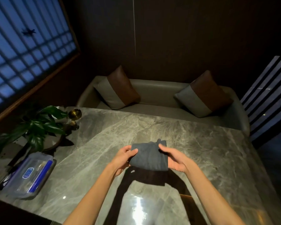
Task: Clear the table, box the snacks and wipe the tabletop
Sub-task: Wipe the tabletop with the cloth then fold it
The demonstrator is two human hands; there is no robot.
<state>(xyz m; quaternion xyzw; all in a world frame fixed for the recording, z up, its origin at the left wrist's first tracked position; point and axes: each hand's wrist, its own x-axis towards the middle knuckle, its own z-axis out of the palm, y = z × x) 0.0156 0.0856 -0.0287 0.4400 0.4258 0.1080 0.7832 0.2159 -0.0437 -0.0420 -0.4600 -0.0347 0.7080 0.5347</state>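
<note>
A folded dark grey cloth (148, 155) is held just above the grey marble tabletop (201, 151), near the middle of the view. My left hand (122, 159) grips its left edge with the thumb on top. My right hand (172, 157) pinches its right edge. Both forearms reach in from the bottom. A clear plastic snack box (28, 174) with a closed lid and blue clips lies at the table's near left corner; packets show dimly through the lid.
A leafy potted plant (37, 125) stands at the table's left edge, with a brass cup (75, 113) and a small round object (73, 124) behind it. A grey sofa (161, 101) with two cushions runs along the far side. A slatted screen stands at right.
</note>
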